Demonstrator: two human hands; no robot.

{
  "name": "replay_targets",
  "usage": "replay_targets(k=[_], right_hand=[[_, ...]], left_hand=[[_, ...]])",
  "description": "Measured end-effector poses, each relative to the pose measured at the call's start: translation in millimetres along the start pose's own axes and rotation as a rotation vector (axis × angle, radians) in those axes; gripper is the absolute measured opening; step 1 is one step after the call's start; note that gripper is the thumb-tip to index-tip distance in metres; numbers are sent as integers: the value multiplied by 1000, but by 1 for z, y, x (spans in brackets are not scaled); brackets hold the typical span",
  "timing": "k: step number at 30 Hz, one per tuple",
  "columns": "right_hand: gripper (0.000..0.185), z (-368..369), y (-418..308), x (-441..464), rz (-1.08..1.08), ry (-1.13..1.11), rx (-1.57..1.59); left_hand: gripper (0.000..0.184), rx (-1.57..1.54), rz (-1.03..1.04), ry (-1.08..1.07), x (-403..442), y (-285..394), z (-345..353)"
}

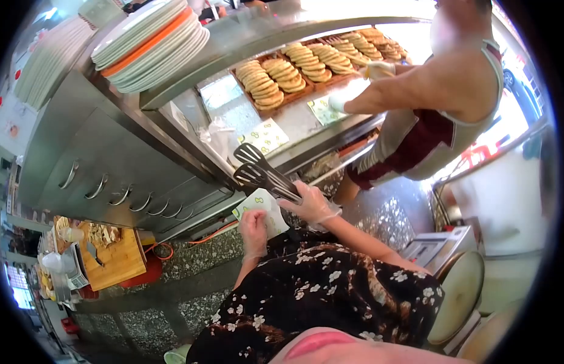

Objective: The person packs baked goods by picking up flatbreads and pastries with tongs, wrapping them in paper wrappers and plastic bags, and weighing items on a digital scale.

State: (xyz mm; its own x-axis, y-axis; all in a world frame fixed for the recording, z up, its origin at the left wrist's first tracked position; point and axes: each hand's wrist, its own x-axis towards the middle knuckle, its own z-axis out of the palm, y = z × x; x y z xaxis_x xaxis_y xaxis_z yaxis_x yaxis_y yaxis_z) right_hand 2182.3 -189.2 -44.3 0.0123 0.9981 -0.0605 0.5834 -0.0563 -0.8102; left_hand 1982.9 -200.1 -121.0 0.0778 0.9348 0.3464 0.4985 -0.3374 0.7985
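My right hand (pixel 309 205), in a clear plastic glove, is closed around black tongs (pixel 267 175) with two slotted, spatula-like heads. The heads point up and left, towards the counter. My left hand (pixel 253 233), also gloved, has its fingers closed on the edge of a white paper bag (pixel 271 217) with green and yellow print. The bag is below the tongs, in front of my body; whether anything is in it I cannot tell. Beyond the tongs, several rows of round flat breads (pixel 258 84) lie overlapping in trays on the steel counter (pixel 282 128).
A co-worker in a sleeveless top (pixel 440 121) stands right of the counter, gloved hands near the breads and a printed bag (pixel 326 110). Another printed bag (pixel 264 136) lies on the counter. Stacked plates (pixel 151 48) top the steel drawers (pixel 112 176). A cutting board (pixel 118 261) holds a cleaver.
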Motion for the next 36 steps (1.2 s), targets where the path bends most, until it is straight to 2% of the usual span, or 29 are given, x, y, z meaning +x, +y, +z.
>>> replay_targets(k=[3, 7, 10, 13, 16, 17, 19, 23, 27, 29, 31, 34, 36], right_hand=[[55, 25, 18, -4, -78, -2, -16], [61, 45, 4, -23, 2, -97, 230], [58, 60, 4, -29, 83, -178, 263], [56, 74, 5, -32, 106, -176, 307], [48, 79, 10, -29, 284, -129, 356], [47, 81, 14, -28, 167, 0, 380], [46, 65, 16, -30, 375, -116, 590], [46, 52, 49, -20, 319, -133, 417], [55, 37, 61, 3, 202, -173, 256], [58, 32, 57, 11, 159, -177, 248], [63, 23, 50, 19, 197, -259, 198], [67, 23, 68, 26, 156, -227, 195], [69, 15, 83, 28, 151, -194, 180]], left_hand=[[4, -18, -44, 3, -13, -6, -8], [5, -39, -157, 51, -43, -16, -23], [8, -76, -304, 59, -62, -25, -33], [8, -79, -278, 0, -71, -33, -41], [10, -72, -239, -61, -66, -41, -40], [11, -57, -209, -87, -61, -42, -36], [11, -27, -215, -102, -45, -47, -25], [10, -49, -134, -54, 0, -28, -14], [10, 19, -174, 50, 21, -11, -4], [11, 31, -189, -28, 21, -7, 4], [13, 30, -198, 5, 21, -8, 10], [13, 111, -197, 48, 30, -3, 23], [12, 159, -107, 48, 54, 5, 37]])
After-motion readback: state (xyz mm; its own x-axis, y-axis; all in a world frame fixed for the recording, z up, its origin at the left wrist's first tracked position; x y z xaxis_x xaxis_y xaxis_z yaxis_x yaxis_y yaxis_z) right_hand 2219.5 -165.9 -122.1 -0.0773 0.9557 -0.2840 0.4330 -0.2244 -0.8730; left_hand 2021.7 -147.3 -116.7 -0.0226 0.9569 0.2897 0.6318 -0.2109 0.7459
